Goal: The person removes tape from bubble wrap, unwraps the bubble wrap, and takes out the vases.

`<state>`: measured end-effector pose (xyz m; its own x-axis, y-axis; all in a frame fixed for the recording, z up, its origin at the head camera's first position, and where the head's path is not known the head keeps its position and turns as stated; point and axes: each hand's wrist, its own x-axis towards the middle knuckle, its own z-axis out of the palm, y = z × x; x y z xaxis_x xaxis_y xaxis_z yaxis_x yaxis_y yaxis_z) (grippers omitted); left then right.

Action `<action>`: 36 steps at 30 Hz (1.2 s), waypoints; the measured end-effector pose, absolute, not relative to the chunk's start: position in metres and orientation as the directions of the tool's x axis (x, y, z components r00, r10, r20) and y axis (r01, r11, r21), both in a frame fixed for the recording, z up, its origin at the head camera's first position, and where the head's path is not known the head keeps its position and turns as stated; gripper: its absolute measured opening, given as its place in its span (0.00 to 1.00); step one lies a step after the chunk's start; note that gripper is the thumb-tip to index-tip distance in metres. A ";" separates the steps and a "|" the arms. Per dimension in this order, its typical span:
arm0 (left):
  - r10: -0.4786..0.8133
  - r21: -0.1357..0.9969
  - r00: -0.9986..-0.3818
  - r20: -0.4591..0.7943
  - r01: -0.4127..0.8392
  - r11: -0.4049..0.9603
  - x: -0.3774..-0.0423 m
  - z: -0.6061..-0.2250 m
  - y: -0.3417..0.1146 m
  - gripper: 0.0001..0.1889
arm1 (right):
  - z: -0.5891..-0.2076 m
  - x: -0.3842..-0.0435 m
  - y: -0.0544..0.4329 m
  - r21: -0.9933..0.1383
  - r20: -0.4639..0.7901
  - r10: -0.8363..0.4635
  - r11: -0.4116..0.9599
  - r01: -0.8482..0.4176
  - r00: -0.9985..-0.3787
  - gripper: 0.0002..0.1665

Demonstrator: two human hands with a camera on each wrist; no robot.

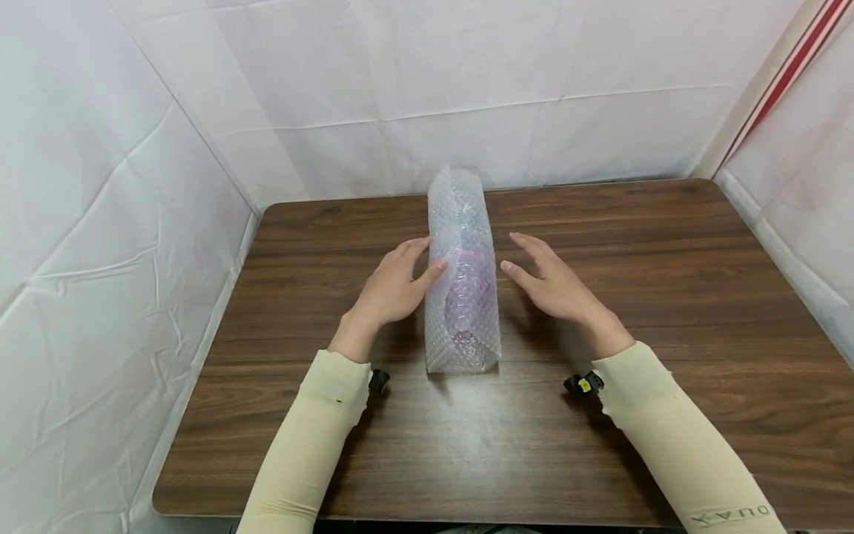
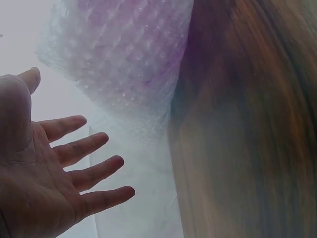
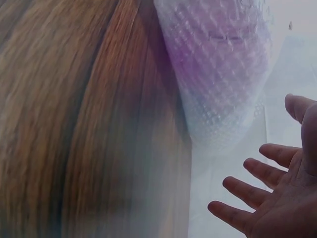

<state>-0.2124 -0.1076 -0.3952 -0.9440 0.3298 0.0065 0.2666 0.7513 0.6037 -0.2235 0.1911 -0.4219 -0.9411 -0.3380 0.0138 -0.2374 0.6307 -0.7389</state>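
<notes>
A long bundle of bubble wrap (image 1: 463, 297) lies lengthwise on the table, with something purple or pink showing through its nearer half and a bluish tint farther back. My left hand (image 1: 398, 282) is at its left side, fingers spread and straight, the thumb tip overlapping the wrap's edge in the head view. To the right, my right hand (image 1: 552, 278) is held a small distance off the bundle, palm facing it and fingers extended. Both wrist views show spread fingers beside the wrapped bundle (image 2: 124, 54), and neither hand grips anything. What the wrap encloses is blurred by the bubbles.
The dark wood-grain table (image 1: 320, 297) has rounded corners. White sheeting (image 1: 467, 89) hangs behind it and along both sides, close to the table's far edge. A red-striped pole (image 1: 783, 85) stands at the back right. Small black devices (image 1: 583, 383) sit at both wrists.
</notes>
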 end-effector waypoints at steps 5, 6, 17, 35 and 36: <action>0.324 0.602 -0.946 0.012 0.265 0.753 -0.210 -0.392 -0.103 0.37 | -0.420 -0.221 0.185 -0.756 0.005 -0.341 0.614 -0.227 -0.940 0.44; 0.326 0.602 -0.945 0.012 0.267 0.752 -0.209 -0.391 -0.102 0.37 | -0.420 -0.221 0.184 -0.758 0.006 -0.339 0.611 -0.226 -0.941 0.44; 0.357 0.573 -0.934 0.021 0.303 0.761 -0.210 -0.380 -0.091 0.36 | -0.419 -0.220 0.173 -0.773 0.046 -0.373 0.574 -0.270 -0.927 0.40; 0.383 0.558 -0.924 -0.012 0.312 0.769 -0.211 -0.373 -0.082 0.34 | -0.411 -0.221 0.149 -0.763 0.067 -0.409 0.566 -0.311 -0.910 0.41; 0.382 0.557 -0.924 -0.013 0.311 0.770 -0.211 -0.373 -0.081 0.33 | -0.412 -0.221 0.148 -0.763 0.066 -0.410 0.566 -0.311 -0.910 0.42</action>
<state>-0.2110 -0.0813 -0.3730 -0.9239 0.3823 -0.0132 0.3108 0.7704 0.5566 -0.2207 0.1481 -0.4115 -0.9096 -0.4103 0.0662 -0.3110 0.5664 -0.7632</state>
